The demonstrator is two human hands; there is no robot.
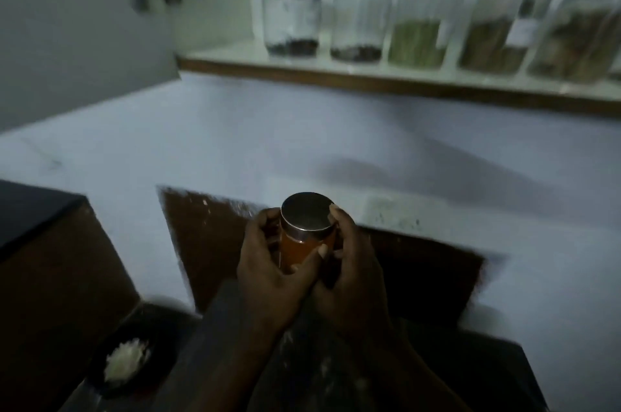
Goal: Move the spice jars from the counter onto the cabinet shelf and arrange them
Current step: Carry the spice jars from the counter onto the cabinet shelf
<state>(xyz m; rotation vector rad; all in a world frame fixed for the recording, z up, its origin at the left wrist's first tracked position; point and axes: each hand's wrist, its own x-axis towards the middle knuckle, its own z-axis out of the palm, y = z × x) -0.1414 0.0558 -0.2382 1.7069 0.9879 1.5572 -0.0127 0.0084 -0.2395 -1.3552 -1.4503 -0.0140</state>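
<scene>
Spice jar (304, 237), orange-filled, gripped by left hand (268, 263) and right hand (353, 263); next, lift toward twelve o'clock onto shelf (218, 55).

Shelf (336, 75) runs across the far side w/ five jars (420, 25) on it in a row, left to right, close together. Nearer, approx centre, a lone jar (299, 247) sits btwn both hands: left hand (268, 274) on its left side, right hand (349, 263) on its right. Bowl (158, 337) at near left, well apart from them.
</scene>
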